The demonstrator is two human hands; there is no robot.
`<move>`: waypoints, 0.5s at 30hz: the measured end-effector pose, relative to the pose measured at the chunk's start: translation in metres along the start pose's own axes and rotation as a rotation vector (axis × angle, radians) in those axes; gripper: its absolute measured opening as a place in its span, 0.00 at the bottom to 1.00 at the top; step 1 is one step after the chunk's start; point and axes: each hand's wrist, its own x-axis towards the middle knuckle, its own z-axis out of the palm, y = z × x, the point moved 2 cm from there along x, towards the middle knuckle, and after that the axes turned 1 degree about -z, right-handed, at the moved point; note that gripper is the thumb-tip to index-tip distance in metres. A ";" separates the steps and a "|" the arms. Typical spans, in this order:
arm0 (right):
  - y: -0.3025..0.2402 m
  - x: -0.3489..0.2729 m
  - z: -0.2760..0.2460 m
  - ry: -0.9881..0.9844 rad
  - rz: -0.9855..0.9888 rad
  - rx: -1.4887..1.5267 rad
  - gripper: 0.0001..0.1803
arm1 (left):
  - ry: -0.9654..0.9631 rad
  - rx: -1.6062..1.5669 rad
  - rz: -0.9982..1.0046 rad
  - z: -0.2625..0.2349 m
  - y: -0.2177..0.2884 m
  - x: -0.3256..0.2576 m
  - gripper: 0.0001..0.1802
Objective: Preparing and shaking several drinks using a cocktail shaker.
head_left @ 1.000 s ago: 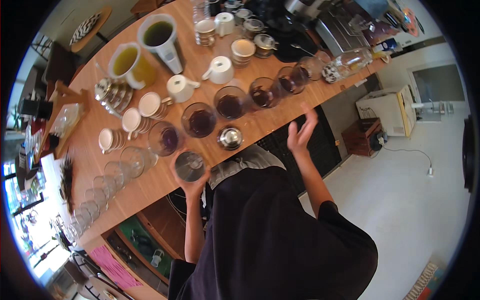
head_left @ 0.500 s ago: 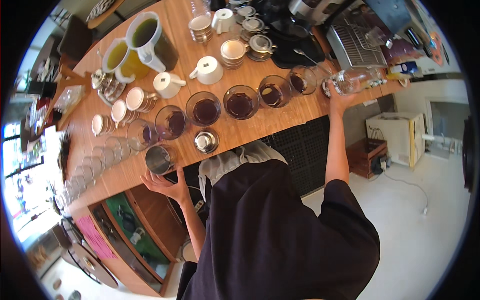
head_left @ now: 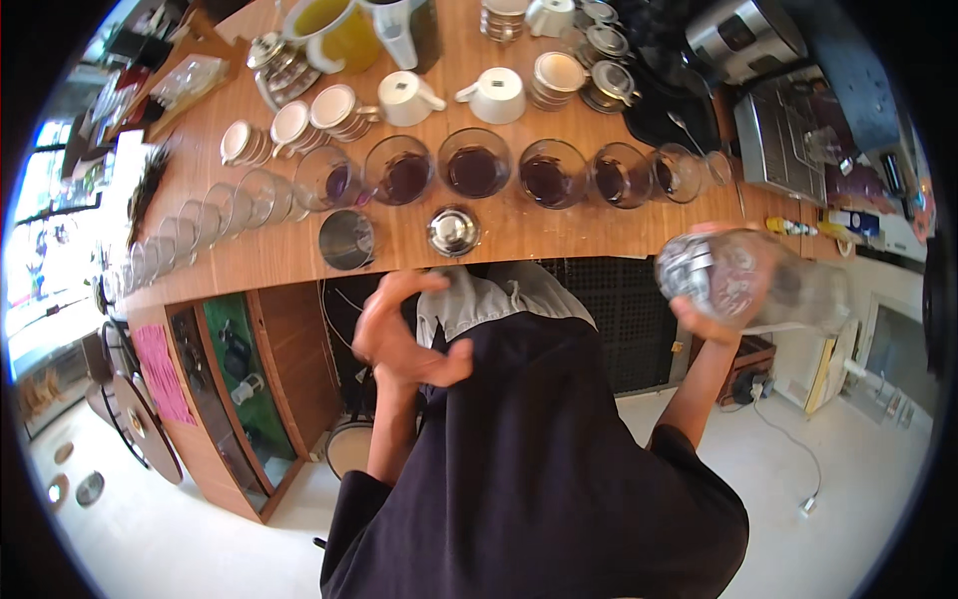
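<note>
My right hand (head_left: 711, 324) grips a clear glass bottle (head_left: 723, 275), tilted sideways off the table's front edge and smeared by motion. My left hand (head_left: 404, 334) is in front of the table edge, empty, its fingers curved and thumb apart. Closest to it on the table are a metal cup (head_left: 346, 242) and a round shiny metal lid or small vessel (head_left: 454, 232). Behind these, several clear glasses run in a row, with dark purple liquid in them, such as the middle glass (head_left: 475, 165).
Empty clear glasses (head_left: 222, 212) line the left side. Further back stand white cups (head_left: 496, 97), striped cups (head_left: 339, 108), a metal teapot (head_left: 277, 65) and a yellow-green jug (head_left: 334, 40). A metal drip rack (head_left: 778, 140) is at the right.
My left hand has come away from the metal cup and moved toward my body. My right hand has lifted the bottle off the table and drawn it nearer. The view has shifted.
</note>
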 end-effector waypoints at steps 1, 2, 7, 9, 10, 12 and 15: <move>0.006 -0.010 0.008 -0.275 0.072 -0.195 0.61 | -0.045 -0.157 -0.023 0.006 0.002 0.009 0.50; 0.004 -0.006 0.027 -0.548 0.132 -0.397 0.60 | 0.020 -0.373 -0.048 0.020 0.000 0.004 0.54; -0.022 0.034 0.148 -0.681 0.309 -0.005 0.58 | 0.201 -0.937 -0.468 0.034 0.002 0.000 0.60; -0.024 0.047 0.177 -0.806 0.327 -0.008 0.58 | 0.236 -1.066 -0.512 0.029 -0.008 -0.004 0.58; -0.026 0.052 0.188 -0.905 0.353 -0.010 0.57 | 0.245 -1.201 -0.551 0.025 -0.012 -0.007 0.55; -0.027 0.056 0.203 -0.950 0.374 -0.028 0.55 | 0.254 -1.217 -0.553 0.019 -0.022 -0.018 0.43; -0.020 0.055 0.213 -1.022 0.523 -0.060 0.56 | 0.316 -1.263 -0.710 0.024 -0.033 -0.032 0.19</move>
